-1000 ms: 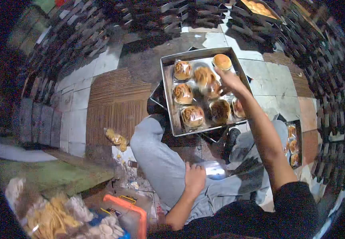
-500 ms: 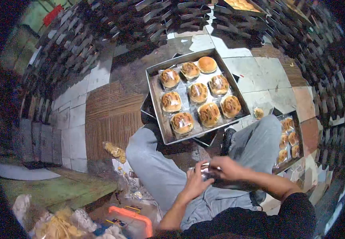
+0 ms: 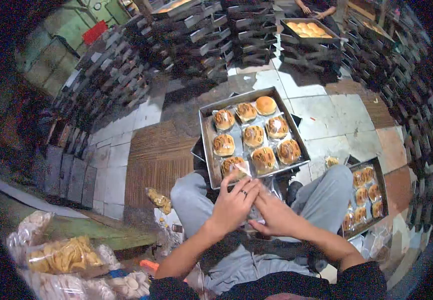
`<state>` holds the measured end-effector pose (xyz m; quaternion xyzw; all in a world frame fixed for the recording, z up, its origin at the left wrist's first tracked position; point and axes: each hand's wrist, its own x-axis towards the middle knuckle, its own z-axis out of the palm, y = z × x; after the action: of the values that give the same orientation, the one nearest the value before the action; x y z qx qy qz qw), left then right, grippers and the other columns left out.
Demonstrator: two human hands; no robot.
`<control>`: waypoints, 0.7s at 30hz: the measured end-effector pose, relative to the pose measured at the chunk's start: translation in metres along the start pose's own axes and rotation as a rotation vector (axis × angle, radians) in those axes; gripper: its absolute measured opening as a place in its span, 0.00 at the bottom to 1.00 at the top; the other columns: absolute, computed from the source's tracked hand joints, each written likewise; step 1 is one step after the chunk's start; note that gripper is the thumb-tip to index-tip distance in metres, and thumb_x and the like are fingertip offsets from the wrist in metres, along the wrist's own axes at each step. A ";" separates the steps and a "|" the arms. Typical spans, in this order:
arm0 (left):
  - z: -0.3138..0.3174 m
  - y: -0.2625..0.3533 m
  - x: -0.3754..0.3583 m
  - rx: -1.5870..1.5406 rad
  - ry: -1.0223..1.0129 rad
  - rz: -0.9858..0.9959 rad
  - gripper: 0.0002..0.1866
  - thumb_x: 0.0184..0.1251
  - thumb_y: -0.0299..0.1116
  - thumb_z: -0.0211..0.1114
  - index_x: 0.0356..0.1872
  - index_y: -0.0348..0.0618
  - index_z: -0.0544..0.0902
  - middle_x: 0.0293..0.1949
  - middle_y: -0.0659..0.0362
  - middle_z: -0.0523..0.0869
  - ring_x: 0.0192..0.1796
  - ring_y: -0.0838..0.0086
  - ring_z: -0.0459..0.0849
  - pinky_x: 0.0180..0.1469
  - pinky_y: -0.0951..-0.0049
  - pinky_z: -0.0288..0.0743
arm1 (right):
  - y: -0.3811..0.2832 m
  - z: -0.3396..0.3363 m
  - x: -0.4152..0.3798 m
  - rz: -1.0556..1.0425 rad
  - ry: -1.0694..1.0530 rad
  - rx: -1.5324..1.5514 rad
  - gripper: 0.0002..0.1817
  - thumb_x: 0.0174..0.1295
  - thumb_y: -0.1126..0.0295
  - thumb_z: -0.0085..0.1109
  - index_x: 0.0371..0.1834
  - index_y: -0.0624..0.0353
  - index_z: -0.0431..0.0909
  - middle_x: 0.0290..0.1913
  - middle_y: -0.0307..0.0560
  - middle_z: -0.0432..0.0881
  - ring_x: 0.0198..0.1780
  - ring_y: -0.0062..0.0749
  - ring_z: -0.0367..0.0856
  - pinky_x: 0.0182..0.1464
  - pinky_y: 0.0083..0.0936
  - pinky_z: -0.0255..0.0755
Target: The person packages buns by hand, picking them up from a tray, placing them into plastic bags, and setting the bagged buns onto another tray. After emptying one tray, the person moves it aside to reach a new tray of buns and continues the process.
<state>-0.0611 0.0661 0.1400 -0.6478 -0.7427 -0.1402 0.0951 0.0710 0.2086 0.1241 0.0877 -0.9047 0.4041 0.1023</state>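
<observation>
My left hand, with a ring on one finger, is at the near edge of the metal tray, its fingertips by a wrapped bun. Beside it, touching or nearly so, is my right hand, its fingers partly blurred. Clear plastic shows between and just beyond the hands; which fingers grip it is unclear. In the tray lie several buns in clear printed wrappers, and one plain bun sits at the far right corner.
A second tray of wrapped buns lies on the right. Stacked dark trays stand around the floor. Bagged items sit at lower left. Beyond a tray of plain buns, another person's hands show.
Both hands have moved forward from my lap to the tray's near edge. The view has tilted up, so more of the far stacks and another person's hands show.
</observation>
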 end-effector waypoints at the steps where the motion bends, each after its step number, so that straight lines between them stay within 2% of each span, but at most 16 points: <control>1: 0.000 0.000 -0.003 0.012 0.004 -0.001 0.22 0.63 0.34 0.60 0.58 0.40 0.83 0.64 0.50 0.83 0.68 0.62 0.78 0.75 0.46 0.55 | 0.002 0.006 0.002 0.096 -0.050 0.031 0.43 0.61 0.61 0.70 0.71 0.77 0.59 0.73 0.81 0.60 0.77 0.72 0.59 0.80 0.49 0.55; 3: 0.000 0.003 -0.004 0.095 0.045 -0.149 0.28 0.61 0.34 0.63 0.65 0.46 0.79 0.75 0.51 0.71 0.79 0.58 0.65 0.76 0.47 0.51 | 0.005 0.011 0.014 0.032 -0.024 -0.095 0.49 0.58 0.61 0.70 0.76 0.77 0.52 0.76 0.84 0.51 0.80 0.75 0.50 0.81 0.53 0.50; 4: -0.006 0.007 -0.004 0.011 0.004 -0.151 0.35 0.63 0.43 0.66 0.71 0.42 0.74 0.78 0.48 0.65 0.81 0.51 0.60 0.77 0.47 0.48 | 0.007 0.011 0.021 0.023 -0.021 -0.151 0.52 0.57 0.63 0.70 0.78 0.76 0.48 0.78 0.83 0.46 0.81 0.75 0.45 0.82 0.54 0.46; 7: -0.009 -0.002 -0.003 -0.303 0.278 -0.286 0.37 0.67 0.47 0.66 0.74 0.41 0.70 0.78 0.43 0.64 0.81 0.51 0.57 0.78 0.48 0.48 | 0.010 0.016 0.052 -0.018 0.166 0.144 0.58 0.56 0.65 0.66 0.82 0.74 0.35 0.82 0.79 0.32 0.83 0.73 0.33 0.83 0.54 0.35; 8: -0.006 -0.007 0.003 -0.436 0.459 -0.468 0.33 0.76 0.50 0.60 0.73 0.39 0.69 0.74 0.42 0.69 0.75 0.54 0.69 0.74 0.54 0.60 | 0.006 0.019 0.058 -0.048 0.157 0.130 0.57 0.57 0.66 0.65 0.82 0.74 0.35 0.82 0.78 0.30 0.84 0.72 0.33 0.83 0.51 0.33; 9: 0.005 -0.016 0.002 -0.449 0.458 -0.473 0.33 0.76 0.50 0.60 0.73 0.39 0.69 0.74 0.42 0.69 0.75 0.54 0.69 0.74 0.54 0.60 | 0.004 0.024 0.067 -0.076 0.152 0.115 0.56 0.58 0.66 0.64 0.82 0.75 0.35 0.83 0.77 0.28 0.84 0.70 0.32 0.84 0.48 0.31; 11: 0.043 -0.038 -0.004 -1.881 0.546 -0.951 0.29 0.81 0.51 0.55 0.71 0.40 0.70 0.67 0.47 0.77 0.64 0.62 0.81 0.65 0.63 0.75 | -0.003 0.068 0.070 0.117 0.063 0.385 0.50 0.57 0.72 0.62 0.81 0.71 0.44 0.82 0.76 0.43 0.85 0.64 0.38 0.84 0.46 0.37; 12: 0.052 -0.058 -0.008 -1.903 0.695 -0.916 0.26 0.84 0.50 0.50 0.71 0.42 0.70 0.59 0.52 0.83 0.52 0.69 0.86 0.54 0.69 0.81 | -0.005 0.069 0.076 0.081 0.085 0.316 0.44 0.57 0.74 0.61 0.78 0.68 0.54 0.78 0.73 0.54 0.81 0.63 0.51 0.81 0.46 0.48; 14: 0.055 -0.097 -0.018 -1.856 1.026 -1.162 0.24 0.84 0.49 0.51 0.66 0.42 0.72 0.56 0.50 0.84 0.54 0.67 0.86 0.51 0.65 0.82 | 0.010 0.059 0.095 -0.062 0.073 0.232 0.32 0.56 0.77 0.59 0.69 0.66 0.70 0.67 0.67 0.73 0.71 0.62 0.69 0.73 0.46 0.65; 15: 0.067 -0.118 -0.033 -1.916 1.191 -1.099 0.24 0.83 0.49 0.53 0.66 0.41 0.73 0.59 0.50 0.83 0.59 0.64 0.85 0.52 0.64 0.83 | 0.031 0.044 0.112 -0.165 0.034 0.223 0.27 0.56 0.79 0.58 0.63 0.65 0.76 0.61 0.64 0.80 0.66 0.63 0.75 0.68 0.45 0.71; 16: 0.074 -0.135 -0.049 -1.933 1.286 -1.091 0.22 0.81 0.47 0.58 0.66 0.45 0.75 0.59 0.50 0.84 0.59 0.61 0.86 0.48 0.63 0.86 | 0.059 0.032 0.129 -0.008 0.069 0.023 0.20 0.56 0.78 0.57 0.54 0.64 0.81 0.49 0.60 0.83 0.56 0.62 0.80 0.61 0.46 0.75; 17: 0.063 -0.138 -0.048 -1.905 1.316 -1.105 0.23 0.82 0.47 0.54 0.67 0.44 0.74 0.63 0.49 0.82 0.62 0.57 0.84 0.51 0.63 0.86 | 0.094 0.022 0.150 0.217 0.127 -0.045 0.20 0.59 0.76 0.56 0.56 0.63 0.78 0.50 0.62 0.80 0.53 0.64 0.79 0.57 0.49 0.75; 18: 0.057 -0.138 -0.049 -1.925 1.271 -1.083 0.24 0.83 0.46 0.52 0.70 0.43 0.70 0.64 0.51 0.81 0.64 0.58 0.82 0.56 0.61 0.83 | 0.143 0.016 0.177 0.198 0.359 -0.288 0.17 0.63 0.72 0.56 0.55 0.65 0.75 0.45 0.65 0.81 0.48 0.62 0.80 0.51 0.54 0.76; 19: 0.054 -0.137 -0.054 -1.938 1.228 -1.063 0.26 0.84 0.45 0.50 0.74 0.42 0.66 0.66 0.52 0.79 0.66 0.59 0.81 0.60 0.59 0.80 | 0.197 -0.003 0.200 0.468 0.268 -0.436 0.17 0.69 0.65 0.52 0.56 0.64 0.74 0.47 0.65 0.81 0.49 0.64 0.80 0.50 0.58 0.77; 20: 0.056 -0.135 -0.057 -1.946 1.227 -1.071 0.26 0.84 0.45 0.50 0.74 0.42 0.66 0.66 0.52 0.79 0.66 0.59 0.81 0.60 0.59 0.80 | 0.270 -0.012 0.215 0.434 0.379 -0.725 0.20 0.71 0.60 0.51 0.57 0.64 0.72 0.48 0.65 0.81 0.51 0.69 0.80 0.49 0.61 0.77; 21: 0.058 -0.133 -0.057 -1.875 1.146 -1.073 0.26 0.84 0.44 0.49 0.75 0.42 0.64 0.67 0.52 0.78 0.67 0.57 0.80 0.61 0.58 0.80 | 0.325 -0.035 0.232 0.563 0.155 -0.849 0.23 0.70 0.56 0.53 0.59 0.63 0.74 0.50 0.66 0.81 0.53 0.75 0.78 0.50 0.63 0.77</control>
<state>-0.1822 0.0157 0.0554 0.0785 -0.3775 -0.9078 -0.1651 -0.2270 0.4311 -0.0250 -0.2389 -0.9673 0.0182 0.0828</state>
